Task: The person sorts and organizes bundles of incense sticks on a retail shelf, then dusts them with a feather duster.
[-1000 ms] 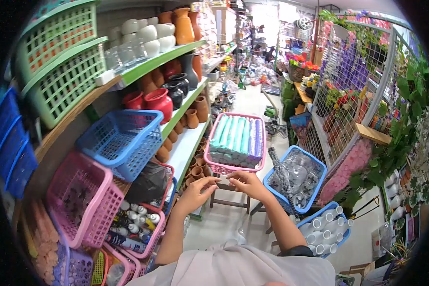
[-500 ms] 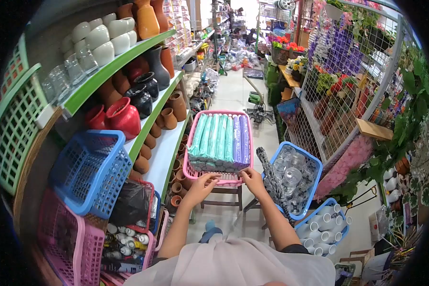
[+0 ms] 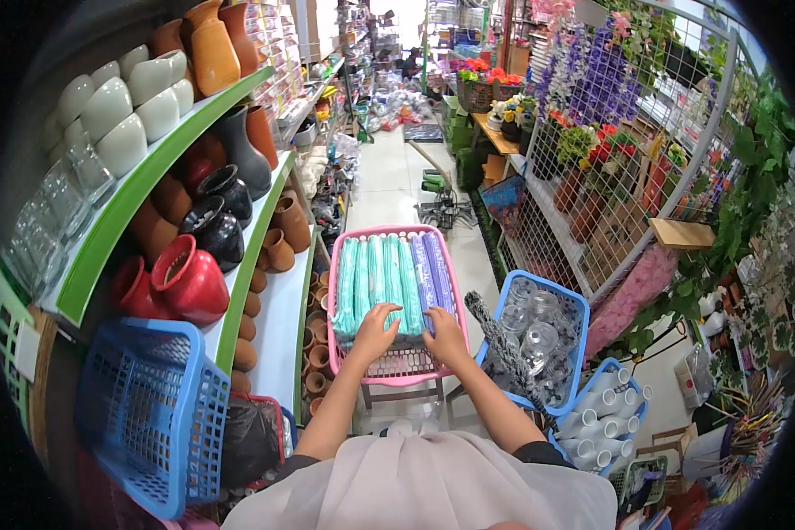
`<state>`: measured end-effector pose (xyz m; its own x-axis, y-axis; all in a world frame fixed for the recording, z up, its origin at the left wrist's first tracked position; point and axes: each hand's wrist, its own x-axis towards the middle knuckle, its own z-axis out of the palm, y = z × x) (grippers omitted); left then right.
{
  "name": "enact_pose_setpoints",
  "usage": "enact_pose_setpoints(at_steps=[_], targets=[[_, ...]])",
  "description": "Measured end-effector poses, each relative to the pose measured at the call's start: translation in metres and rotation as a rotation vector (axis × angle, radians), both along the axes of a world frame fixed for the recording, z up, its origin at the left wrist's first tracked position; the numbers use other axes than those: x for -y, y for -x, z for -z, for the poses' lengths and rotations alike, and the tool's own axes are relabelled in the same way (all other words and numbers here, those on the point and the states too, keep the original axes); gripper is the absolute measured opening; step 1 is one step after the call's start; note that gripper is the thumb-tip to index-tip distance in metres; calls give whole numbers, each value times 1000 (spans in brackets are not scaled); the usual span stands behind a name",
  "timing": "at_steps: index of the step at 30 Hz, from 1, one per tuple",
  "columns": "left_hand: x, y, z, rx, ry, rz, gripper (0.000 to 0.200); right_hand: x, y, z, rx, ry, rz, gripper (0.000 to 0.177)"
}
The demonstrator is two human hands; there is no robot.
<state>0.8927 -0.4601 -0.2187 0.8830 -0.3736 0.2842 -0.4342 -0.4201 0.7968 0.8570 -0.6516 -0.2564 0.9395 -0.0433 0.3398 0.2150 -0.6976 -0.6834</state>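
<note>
Green rolls (image 3: 375, 274) beneath left hand (image 3: 375, 329)

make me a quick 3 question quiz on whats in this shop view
1. What do both hands rest on? A) clay pots B) the rolls in the pink basket C) white tubes
2. True or false: the left hand lies on purple rolls.
3. Fill in: the basket of clear ware, to the right of the pink one, is ____ in colour.

Key
1. B
2. False: it lies on the green rolls.
3. blue
</note>
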Motion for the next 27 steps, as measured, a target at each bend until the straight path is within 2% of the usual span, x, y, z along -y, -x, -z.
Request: enact_pose_setpoints(at_steps=[2, 3, 4, 6, 8, 15, 17, 21, 27], targets=[[4, -19, 22, 159, -120, -65, 30, -5, 0, -1, 20, 293, -28, 50], [4, -26, 30, 170, -194, -58, 36, -6, 0, 0, -118, 361, -22, 59], [2, -28, 39, 168, -196, -53, 36, -6, -1, 10, -122, 357, -18, 59], [-2, -30, 57, 168, -425, -55, 43, -5, -3, 29, -26, 626, 52, 72], [-7, -32, 72, 187, -464, -4, 47, -4, -3, 32, -12, 599, 65, 70], [-5, -28, 78, 267, -467, -60, 47, -4, -7, 30, 28, 547, 84, 69], [-4, -25, 76, 283, -453, -94, 46, -7, 0, 19, -43, 463, 58, 75], [-4, -23, 75, 311, -452, -100, 46, -13, 1, 14, -59, 467, 48, 84], [-3, -22, 75, 321, -415, -110, 45, -14, -3, 25, -66, 608, -6, 75]])
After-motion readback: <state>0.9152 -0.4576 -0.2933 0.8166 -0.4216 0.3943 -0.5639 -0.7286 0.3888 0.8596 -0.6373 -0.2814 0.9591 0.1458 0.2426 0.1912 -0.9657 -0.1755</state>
